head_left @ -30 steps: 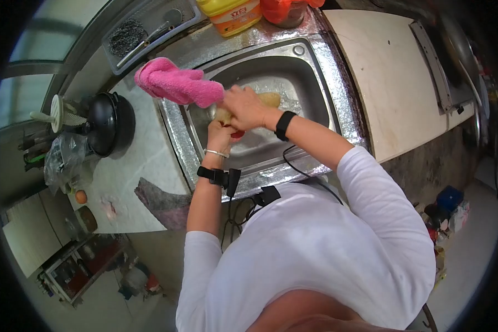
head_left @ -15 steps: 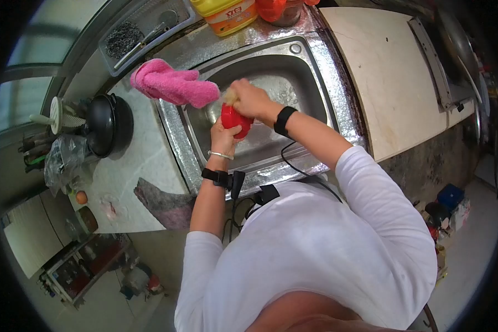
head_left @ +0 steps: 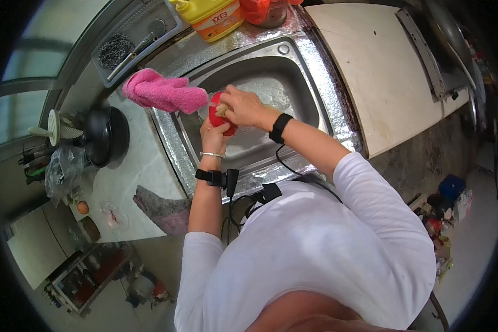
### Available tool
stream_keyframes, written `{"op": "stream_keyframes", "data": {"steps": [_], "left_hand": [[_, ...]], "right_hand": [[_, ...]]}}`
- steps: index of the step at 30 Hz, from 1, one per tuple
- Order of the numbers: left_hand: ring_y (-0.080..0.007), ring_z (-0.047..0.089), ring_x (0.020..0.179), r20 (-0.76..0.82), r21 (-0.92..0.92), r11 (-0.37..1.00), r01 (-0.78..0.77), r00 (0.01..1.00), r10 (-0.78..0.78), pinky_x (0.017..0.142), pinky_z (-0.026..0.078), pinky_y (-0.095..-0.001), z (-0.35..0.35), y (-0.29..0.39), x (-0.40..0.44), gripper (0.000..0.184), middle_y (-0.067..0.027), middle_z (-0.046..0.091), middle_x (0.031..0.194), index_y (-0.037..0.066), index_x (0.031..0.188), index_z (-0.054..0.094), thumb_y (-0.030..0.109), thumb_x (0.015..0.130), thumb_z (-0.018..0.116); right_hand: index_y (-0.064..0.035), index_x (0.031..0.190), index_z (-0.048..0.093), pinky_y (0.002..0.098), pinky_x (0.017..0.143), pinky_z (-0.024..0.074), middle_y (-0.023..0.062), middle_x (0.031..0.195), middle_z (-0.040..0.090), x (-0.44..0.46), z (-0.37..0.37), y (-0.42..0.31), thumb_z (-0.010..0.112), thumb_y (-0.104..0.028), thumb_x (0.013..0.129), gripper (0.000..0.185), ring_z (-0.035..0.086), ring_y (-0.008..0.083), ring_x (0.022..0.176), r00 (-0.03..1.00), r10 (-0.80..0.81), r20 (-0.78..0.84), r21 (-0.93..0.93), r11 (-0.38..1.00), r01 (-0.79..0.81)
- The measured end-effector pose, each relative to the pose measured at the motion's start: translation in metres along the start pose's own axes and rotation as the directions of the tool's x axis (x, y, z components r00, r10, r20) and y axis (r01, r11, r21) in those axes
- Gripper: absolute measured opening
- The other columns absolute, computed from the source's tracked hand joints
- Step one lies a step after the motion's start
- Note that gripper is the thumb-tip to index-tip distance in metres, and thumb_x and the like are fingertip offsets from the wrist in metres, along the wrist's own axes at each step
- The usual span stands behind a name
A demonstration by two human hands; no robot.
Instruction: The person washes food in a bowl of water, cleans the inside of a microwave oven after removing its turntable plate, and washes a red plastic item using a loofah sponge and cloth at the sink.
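Note:
Over the metal sink (head_left: 321,119), my left hand (head_left: 212,136) is closed around a small red container (head_left: 213,115), tilted with its opening turned toward my right hand. My right hand (head_left: 248,107) pinches a beige scrubber (head_left: 222,110), perhaps a piece of loofah or sponge, and presses it at the container's mouth. The fingers partly cover both things, so the container's exact kind is unclear. Just left of the hands, a pink cloth (head_left: 163,93) hangs above the sink's edge, draped over something that I cannot see.
Behind the sink stand a yellow detergent bottle (head_left: 213,19) and a reddish container (head_left: 265,12). A grey tray (head_left: 108,61) with a steel-wool scourer sits back left. On the left counter are a black pot (head_left: 106,135) and a grey cloth (head_left: 163,210). A pale board (head_left: 354,66) lies right.
My right hand has brought the scrubber down from above the red container's rim to its mouth. The view has shifted slightly, and my left hand still grips the container.

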State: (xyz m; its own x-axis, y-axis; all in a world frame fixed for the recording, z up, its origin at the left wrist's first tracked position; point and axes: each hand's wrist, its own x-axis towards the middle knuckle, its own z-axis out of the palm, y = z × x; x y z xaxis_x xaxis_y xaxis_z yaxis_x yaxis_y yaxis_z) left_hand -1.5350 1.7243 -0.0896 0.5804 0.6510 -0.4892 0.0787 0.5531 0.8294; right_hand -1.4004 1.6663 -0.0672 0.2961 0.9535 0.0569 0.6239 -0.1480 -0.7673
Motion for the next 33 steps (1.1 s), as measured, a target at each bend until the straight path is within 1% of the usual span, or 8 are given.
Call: {"op": "stream_keyframes", "data": {"steps": [5,8,13,21,22,25,27,33], "left_hand": [[-0.0241,0.056,0.098,0.050,-0.037,0.999,-0.040,0.998,0.042,0.083,0.049,-0.0380,0.000,-0.010,0.002,0.052,-0.0086,0.055,0.108,0.003,0.117,0.045,-0.009,0.068,0.055],[-0.0214,0.056,0.097,-0.008,0.103,0.995,-0.002,1.000,0.003,0.085,0.047,-0.0343,-0.006,-0.020,0.003,0.055,-0.0075,0.056,0.108,0.004,0.118,0.047,-0.009,0.065,0.058],[-0.0137,0.059,0.083,0.076,0.016,1.000,-0.007,0.997,0.005,0.071,0.050,-0.0289,-0.005,-0.011,-0.014,0.044,-0.0049,0.060,0.092,0.002,0.104,0.055,-0.002,0.061,0.065],[-0.0161,0.061,0.069,0.205,0.495,0.856,-0.149,0.977,0.051,0.052,0.049,-0.0290,-0.007,0.032,-0.002,0.031,-0.0093,0.063,0.075,0.001,0.088,0.059,0.003,0.058,0.066],[-0.0161,0.061,0.069,0.197,0.491,0.858,-0.153,0.978,0.061,0.052,0.049,-0.0290,-0.006,0.032,0.000,0.031,-0.0093,0.063,0.075,0.001,0.088,0.059,0.003,0.058,0.066],[-0.0172,0.061,0.066,0.021,0.531,0.847,-0.028,1.000,0.020,0.061,0.050,-0.0302,-0.006,0.024,0.005,0.026,-0.0085,0.063,0.073,0.001,0.084,0.060,0.004,0.059,0.068],[-0.0167,0.061,0.068,0.014,0.411,0.911,-0.033,0.999,0.030,0.063,0.049,-0.0299,-0.007,0.018,0.003,0.026,-0.0080,0.063,0.074,0.001,0.084,0.060,0.003,0.059,0.068],[-0.0131,0.057,0.085,0.056,-0.115,0.971,-0.211,0.974,0.219,0.077,0.046,-0.0290,-0.003,-0.014,0.000,0.038,-0.0051,0.061,0.092,0.000,0.100,0.055,-0.002,0.064,0.065]], "right_hand": [[-0.0066,0.089,0.059,0.0402,0.064,0.0459,0.0149,0.085,0.056,0.013,0.012,0.024,0.061,-0.027,0.070,0.028,0.058,0.0293,0.074,0.995,0.084,-0.044,0.100,0.992,-0.079],[-0.0059,0.083,0.058,0.0274,0.055,0.0448,0.0030,0.071,0.056,0.016,0.005,0.018,0.060,-0.014,0.073,0.013,0.054,0.0144,0.062,0.867,0.391,0.308,0.809,0.372,-0.455],[-0.0027,0.104,0.056,0.0268,0.079,0.0437,0.0045,0.095,0.058,0.024,0.002,0.076,0.049,-0.021,0.084,0.028,0.055,0.0139,0.089,0.857,0.072,0.511,0.810,0.292,-0.508],[0.0016,0.096,0.056,0.0279,0.069,0.0457,0.0081,0.084,0.059,0.018,-0.008,-0.010,0.053,-0.008,0.071,0.027,0.057,0.0160,0.076,0.945,0.069,0.320,0.286,0.944,-0.165],[0.0027,0.092,0.057,0.0284,0.070,0.0453,0.0097,0.082,0.059,0.019,-0.012,-0.029,0.053,-0.010,0.072,0.025,0.057,0.0171,0.077,0.942,-0.159,0.296,-0.091,0.977,0.193],[0.0024,0.087,0.058,0.0284,0.069,0.0451,0.0087,0.080,0.059,0.028,-0.010,-0.023,0.054,-0.012,0.072,0.021,0.057,0.0168,0.075,0.936,-0.194,0.293,-0.172,0.953,0.251],[0.0015,0.087,0.058,0.0286,0.068,0.0453,0.0066,0.080,0.059,0.040,-0.001,0.032,0.051,-0.013,0.073,0.021,0.057,0.0161,0.073,0.938,-0.024,0.345,0.390,0.913,-0.120],[-0.0022,0.094,0.057,0.0289,0.071,0.0463,0.0047,0.087,0.059,0.029,-0.007,0.050,0.043,-0.019,0.080,0.026,0.057,0.0160,0.076,0.832,0.155,0.533,0.717,0.439,-0.541]]}}
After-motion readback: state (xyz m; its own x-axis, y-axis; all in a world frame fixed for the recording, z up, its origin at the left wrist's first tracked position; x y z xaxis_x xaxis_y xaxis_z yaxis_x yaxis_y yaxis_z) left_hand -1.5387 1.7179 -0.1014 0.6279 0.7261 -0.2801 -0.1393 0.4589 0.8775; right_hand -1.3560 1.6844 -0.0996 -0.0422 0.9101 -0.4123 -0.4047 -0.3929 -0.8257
